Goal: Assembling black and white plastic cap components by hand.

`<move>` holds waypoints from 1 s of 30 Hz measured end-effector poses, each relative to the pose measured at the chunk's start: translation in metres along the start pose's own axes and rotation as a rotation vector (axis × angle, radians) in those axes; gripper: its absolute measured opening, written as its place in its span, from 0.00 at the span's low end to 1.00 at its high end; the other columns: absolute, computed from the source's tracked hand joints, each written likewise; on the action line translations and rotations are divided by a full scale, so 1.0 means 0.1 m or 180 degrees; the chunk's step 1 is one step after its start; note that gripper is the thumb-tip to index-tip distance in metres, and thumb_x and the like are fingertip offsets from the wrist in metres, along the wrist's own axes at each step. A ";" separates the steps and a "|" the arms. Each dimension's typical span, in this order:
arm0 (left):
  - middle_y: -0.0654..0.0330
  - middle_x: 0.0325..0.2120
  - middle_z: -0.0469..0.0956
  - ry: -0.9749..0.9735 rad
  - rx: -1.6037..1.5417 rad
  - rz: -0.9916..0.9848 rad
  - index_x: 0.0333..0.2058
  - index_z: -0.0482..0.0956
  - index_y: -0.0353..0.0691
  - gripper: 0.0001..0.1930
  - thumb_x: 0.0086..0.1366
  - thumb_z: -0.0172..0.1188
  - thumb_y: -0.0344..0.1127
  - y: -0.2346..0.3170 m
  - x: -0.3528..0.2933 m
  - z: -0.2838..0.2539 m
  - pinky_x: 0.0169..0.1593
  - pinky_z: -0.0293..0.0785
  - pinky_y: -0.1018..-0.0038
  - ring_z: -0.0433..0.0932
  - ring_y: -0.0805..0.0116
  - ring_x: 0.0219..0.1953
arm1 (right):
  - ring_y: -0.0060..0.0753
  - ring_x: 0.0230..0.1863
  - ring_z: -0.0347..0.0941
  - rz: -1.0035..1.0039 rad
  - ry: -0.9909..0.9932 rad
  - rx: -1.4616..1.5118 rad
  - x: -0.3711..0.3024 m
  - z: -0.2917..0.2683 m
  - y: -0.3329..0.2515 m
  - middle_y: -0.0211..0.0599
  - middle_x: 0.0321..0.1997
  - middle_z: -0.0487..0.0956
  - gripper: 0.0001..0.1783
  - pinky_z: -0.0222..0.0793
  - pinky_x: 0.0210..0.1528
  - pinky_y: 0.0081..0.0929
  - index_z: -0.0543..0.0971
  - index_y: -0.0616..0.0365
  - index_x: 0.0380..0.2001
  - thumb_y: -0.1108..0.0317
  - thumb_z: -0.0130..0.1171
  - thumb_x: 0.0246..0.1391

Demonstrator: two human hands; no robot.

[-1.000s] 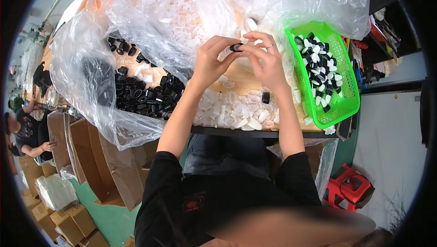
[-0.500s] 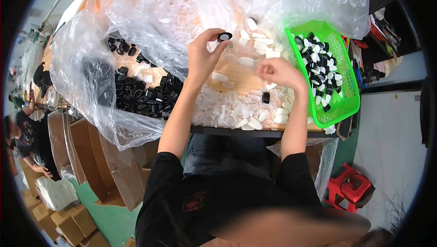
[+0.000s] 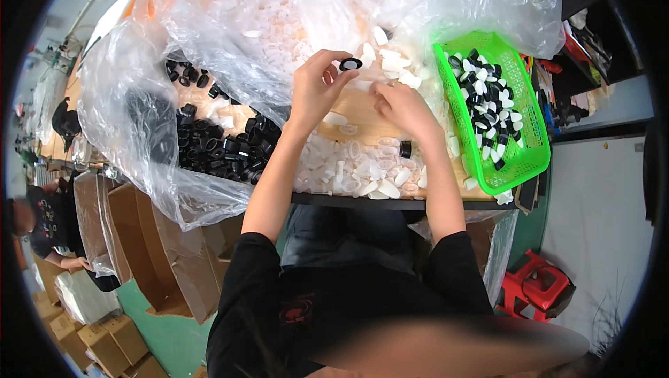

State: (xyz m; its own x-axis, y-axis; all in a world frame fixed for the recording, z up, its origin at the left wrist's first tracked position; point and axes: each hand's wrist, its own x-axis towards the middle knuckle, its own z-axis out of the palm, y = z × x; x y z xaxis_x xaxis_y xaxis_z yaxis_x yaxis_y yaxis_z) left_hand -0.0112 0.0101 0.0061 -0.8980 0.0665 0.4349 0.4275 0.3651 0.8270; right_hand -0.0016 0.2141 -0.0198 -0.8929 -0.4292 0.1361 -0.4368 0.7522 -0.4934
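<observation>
My left hand point(image 3: 317, 92) pinches a black oval cap point(image 3: 350, 64) with a pale centre between thumb and fingers, above the middle of the table. Close by on the right, my right hand point(image 3: 406, 108) has its fingers curled together; whatever they hold, if anything, is hidden. White tongue-shaped plastic pieces point(image 3: 395, 62) lie just beyond it. Nearer me, a single black cap point(image 3: 405, 149) stands beside a spread of clear and white plastic parts point(image 3: 348, 169). A heap of black caps point(image 3: 223, 144) lies left of my left forearm.
At the right stands a green basket point(image 3: 524, 110) holding several black-and-white assembled pieces. Clear plastic bags point(image 3: 132, 120) drape the table's left and far sides. Cardboard boxes point(image 3: 164, 259) stand below left, a red stool point(image 3: 535, 284) below right. Another person point(image 3: 52, 221) is far left.
My right hand has moved left and slightly inward, closer to my left hand. My left hand, still gripping the black cap, has shifted slightly right. The other person has bent or moved lower.
</observation>
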 end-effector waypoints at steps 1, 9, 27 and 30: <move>0.65 0.24 0.78 0.0005 0.0005 0.0005 0.40 0.82 0.37 0.14 0.54 0.70 0.28 -0.02 0.00 0.00 0.29 0.68 0.81 0.69 0.80 0.23 | 0.39 0.31 0.78 -0.0008 0.0005 0.0001 0.01 -0.05 0.01 0.41 0.31 0.78 0.07 0.73 0.36 0.34 0.77 0.62 0.33 0.73 0.60 0.50; 0.56 0.29 0.83 -0.0210 -0.0530 -0.0474 0.41 0.80 0.33 0.14 0.55 0.67 0.23 -0.02 -0.01 0.04 0.34 0.78 0.79 0.83 0.74 0.30 | 0.22 0.29 0.75 -0.0047 0.1034 0.1627 0.08 -0.32 -0.13 0.34 0.31 0.77 0.07 0.71 0.33 0.21 0.81 0.62 0.37 0.77 0.57 0.56; 0.59 0.33 0.83 -0.0276 -0.0635 -0.0798 0.45 0.80 0.33 0.15 0.58 0.64 0.23 -0.10 -0.01 -0.01 0.41 0.77 0.81 0.81 0.77 0.35 | 0.40 0.37 0.78 -0.0616 0.0529 0.0660 0.10 -0.11 -0.37 0.39 0.40 0.78 0.05 0.75 0.40 0.35 0.77 0.61 0.33 0.73 0.59 0.53; 0.59 0.32 0.83 -0.0472 -0.0733 -0.0668 0.45 0.80 0.33 0.15 0.58 0.64 0.24 -0.08 -0.01 0.03 0.40 0.77 0.81 0.81 0.76 0.35 | 0.36 0.37 0.78 -0.0852 0.1543 0.0344 0.13 -0.13 -0.31 0.35 0.39 0.78 0.03 0.75 0.37 0.32 0.77 0.60 0.33 0.76 0.57 0.55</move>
State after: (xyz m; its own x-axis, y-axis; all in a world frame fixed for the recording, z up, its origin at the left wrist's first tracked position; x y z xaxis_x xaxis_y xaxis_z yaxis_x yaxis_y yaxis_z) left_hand -0.0135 0.0100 -0.0018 -0.9670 0.1526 0.2041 0.2288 0.1669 0.9591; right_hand -0.0009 0.1916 0.0090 -0.7118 -0.2998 0.6352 -0.6640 0.5822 -0.4692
